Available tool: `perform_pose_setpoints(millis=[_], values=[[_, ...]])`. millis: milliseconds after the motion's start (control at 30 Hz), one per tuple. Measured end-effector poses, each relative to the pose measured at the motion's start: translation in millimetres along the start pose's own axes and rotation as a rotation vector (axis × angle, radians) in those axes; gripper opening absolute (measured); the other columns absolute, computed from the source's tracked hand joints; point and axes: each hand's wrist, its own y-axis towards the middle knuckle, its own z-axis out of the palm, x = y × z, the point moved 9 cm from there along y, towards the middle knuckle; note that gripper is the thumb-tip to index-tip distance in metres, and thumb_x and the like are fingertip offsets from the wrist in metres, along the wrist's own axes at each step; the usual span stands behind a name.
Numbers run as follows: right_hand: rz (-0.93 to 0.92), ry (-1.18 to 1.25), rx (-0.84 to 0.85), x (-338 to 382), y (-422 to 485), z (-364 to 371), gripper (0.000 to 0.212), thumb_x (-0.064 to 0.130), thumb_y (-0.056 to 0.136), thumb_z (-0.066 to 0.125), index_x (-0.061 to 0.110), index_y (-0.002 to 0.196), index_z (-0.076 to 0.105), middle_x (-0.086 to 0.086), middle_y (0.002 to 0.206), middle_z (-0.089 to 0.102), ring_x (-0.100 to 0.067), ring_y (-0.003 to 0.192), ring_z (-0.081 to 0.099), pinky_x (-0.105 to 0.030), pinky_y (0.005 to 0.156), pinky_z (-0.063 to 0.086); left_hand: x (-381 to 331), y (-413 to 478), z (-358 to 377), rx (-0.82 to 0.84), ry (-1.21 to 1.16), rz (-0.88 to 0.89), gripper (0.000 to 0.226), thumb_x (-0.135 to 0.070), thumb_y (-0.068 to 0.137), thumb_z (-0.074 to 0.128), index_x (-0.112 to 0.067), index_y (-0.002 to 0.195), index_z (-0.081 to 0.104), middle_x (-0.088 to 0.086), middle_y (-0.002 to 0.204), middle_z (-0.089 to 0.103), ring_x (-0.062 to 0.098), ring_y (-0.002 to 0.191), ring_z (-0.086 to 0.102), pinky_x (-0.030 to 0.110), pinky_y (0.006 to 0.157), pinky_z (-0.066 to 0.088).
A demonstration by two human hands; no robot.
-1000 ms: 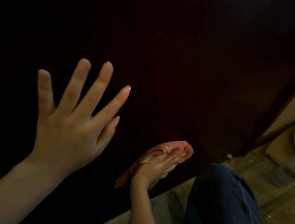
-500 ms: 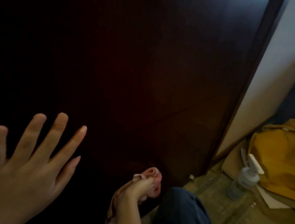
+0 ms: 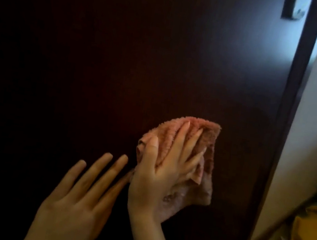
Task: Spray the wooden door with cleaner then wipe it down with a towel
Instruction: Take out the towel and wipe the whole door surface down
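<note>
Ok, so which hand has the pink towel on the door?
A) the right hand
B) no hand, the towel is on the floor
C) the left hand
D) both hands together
A: the right hand presses the pink towel against the dark wooden door with straight fingers, while the left hand lies bare on the door beside it.

My right grip (image 3: pixel 163 171) is spread flat, palm away from me, 4 fingers straight and fanned upward, thumb out to the left, forearm rising from below. My left grip (image 3: pixel 79 200) sits lower left, also flat, fingers straight and slightly apart, index tip just beside the right palm's edge.
</note>
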Motion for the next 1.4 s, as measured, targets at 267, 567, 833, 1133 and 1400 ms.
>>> perform_pose_setpoints(millis=[267,567,833,1133,1400], values=[[-0.38,-0.07,0.107,95.8,45.1,21.7,0.089,0.069,0.069,0.044,0.034,0.146,0.016,0.011,0.154,0.004,-0.024,0.143,-0.007,-0.044,0.112,-0.006,104.0,44.3,-75.2,-0.182,0.162,-0.228,0.051,-0.041,0.091,0.04,-0.021,0.138,0.04,0.007,0.148,0.031,0.03,0.141,0.02,0.054,0.112,0.009],[-0.801,-0.009,0.037,140.6,-2.8,27.3,0.052,0.027,0.077,0.057,0.016,0.126,0.046,-0.009,0.137,0.041,-0.041,0.133,0.028,-0.06,0.108,0.023,131.7,50.4,-95.7,-0.2,0.083,-0.316,0.045,-0.024,0.094,0.044,-0.01,0.137,0.04,0.013,0.146,0.03,0.03,0.139,0.022,0.044,0.116,0.009],[-0.464,0.544,0.421,103.5,42.3,-34.5,0.039,-0.002,0.075,0.05,0.007,0.113,0.056,0.005,0.106,0.065,0.001,0.086,0.059,-0.017,0.078,0.049,48.2,87.1,-64.2,-0.053,-0.783,-0.416,0.052,-0.029,0.093,0.04,-0.019,0.142,0.028,-0.011,0.144,0.029,-0.002,0.136,0.024,0.014,0.113,0.014],[0.956,0.811,0.798,-90.0,92.7,-129.9,0.03,0.011,0.072,0.045,0.003,0.087,0.07,-0.016,0.08,0.067,-0.025,0.071,0.066,-0.036,0.073,0.056,-164.4,125.3,62.9,0.375,-1.943,-0.801,0.087,-0.048,0.064,0.078,-0.037,0.137,0.031,-0.029,0.115,0.052,-0.016,0.107,0.051,0.01,0.09,0.044],[1.402,0.357,0.665,-243.7,92.2,-269.5,0.015,0.012,0.067,0.063,0.005,0.071,0.05,-0.009,0.073,0.046,-0.021,0.066,0.052,-0.031,0.068,0.053,-378.1,67.2,111.1,1.065,-2.446,-1.194,0.042,-0.019,0.068,0.062,-0.014,0.11,0.061,0.003,0.093,0.074,0.014,0.082,0.07,0.027,0.066,0.057]])
